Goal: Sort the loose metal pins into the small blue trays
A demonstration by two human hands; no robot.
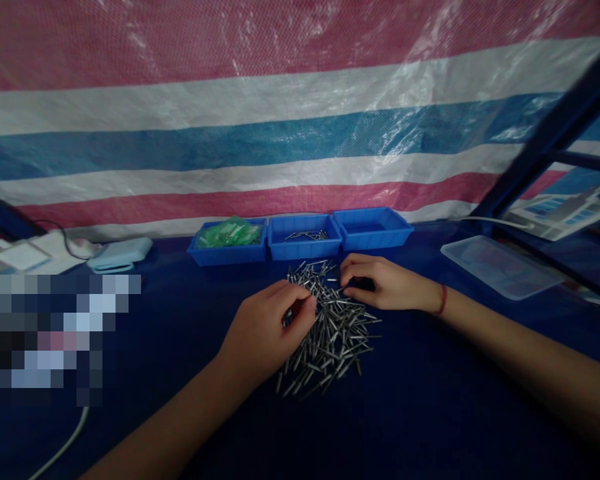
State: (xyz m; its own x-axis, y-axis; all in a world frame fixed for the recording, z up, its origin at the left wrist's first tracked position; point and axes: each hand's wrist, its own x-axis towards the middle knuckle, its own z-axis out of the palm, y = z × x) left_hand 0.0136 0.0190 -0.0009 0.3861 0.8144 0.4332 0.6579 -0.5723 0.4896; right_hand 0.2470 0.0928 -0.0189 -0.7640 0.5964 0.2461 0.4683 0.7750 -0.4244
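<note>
A loose pile of thin silver metal pins (pixel 335 333) lies on the dark blue table. My left hand (pixel 275 323) is over the pile's left side, its thumb and forefinger pinched together; what is between the fingertips, if anything, is too small to make out. At the pile's upper right, my right hand (pixel 380 282) has its fingers curled and thumb near the forefinger, close to a pin; whether it grips one is unclear. Behind the pile, the middle blue bin (pixel 305 250) holds several pins.
The left blue bin (pixel 227 255) contains green plastic packets; the right blue bin (pixel 373 238) shows a bare floor. A clear plastic lid (pixel 505 267) lies at right. A light blue case (pixel 120 253) and cables are at left. A striped sheet (pixel 280 140) hangs behind.
</note>
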